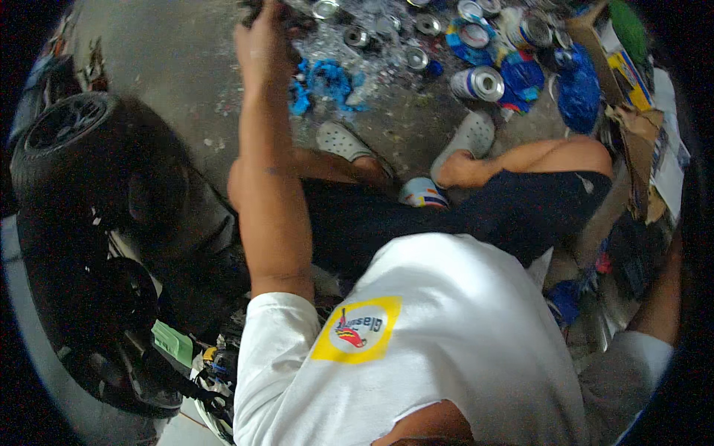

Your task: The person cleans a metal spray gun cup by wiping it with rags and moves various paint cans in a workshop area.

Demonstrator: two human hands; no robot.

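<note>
My left arm stretches far forward, and my left hand (262,33) is at the top edge of the head view, smeared by motion. Its fingers are cut off by the frame, next to something dark that I cannot make out. Just nearer than the hand, a crumpled blue cloth or plastic (327,82) lies on the stained floor. Small open metal cans (357,36) stand to the right of it. My right arm (662,297) reaches out past the right rim, so the right hand is out of sight.
A large paint can (480,83) lies by my right shoe (468,141), near a blue plastic bag (579,89). Torn cardboard (636,160) stands at the right. A black wheel with a tyre (71,130) fills the left side. Another can (424,192) sits between my feet.
</note>
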